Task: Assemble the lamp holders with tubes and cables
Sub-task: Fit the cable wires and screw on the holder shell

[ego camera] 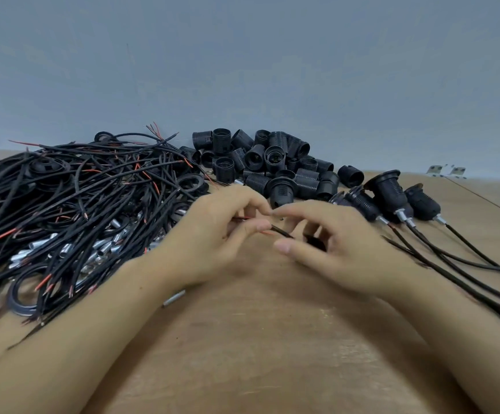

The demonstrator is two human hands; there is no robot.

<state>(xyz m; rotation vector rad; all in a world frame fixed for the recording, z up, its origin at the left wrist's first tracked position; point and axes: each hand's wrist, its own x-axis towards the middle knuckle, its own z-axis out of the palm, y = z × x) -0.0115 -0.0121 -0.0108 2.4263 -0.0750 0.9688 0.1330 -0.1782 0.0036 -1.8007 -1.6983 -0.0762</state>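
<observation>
My left hand (212,234) pinches the stripped red-and-black end of a thin black cable (281,232) at the table's middle. Close to its right, my right hand (329,243) curls round a small black lamp-holder part (314,242), mostly hidden under its fingers. The cable runs from one hand toward the other. A heap of black cables (72,198) with red tips covers the left of the table. Silver metal tubes (108,246) lie among them. Behind my hands sits a pile of black threaded lamp holders (272,165).
Several assembled holders with tubes and cables (392,198) lie in a row at the right, their cables trailing toward the near right edge. Black rings and caps (21,294) lie at the near left. One loose tube (174,297) rests by my left wrist. A grey wall stands behind the wooden table (257,339).
</observation>
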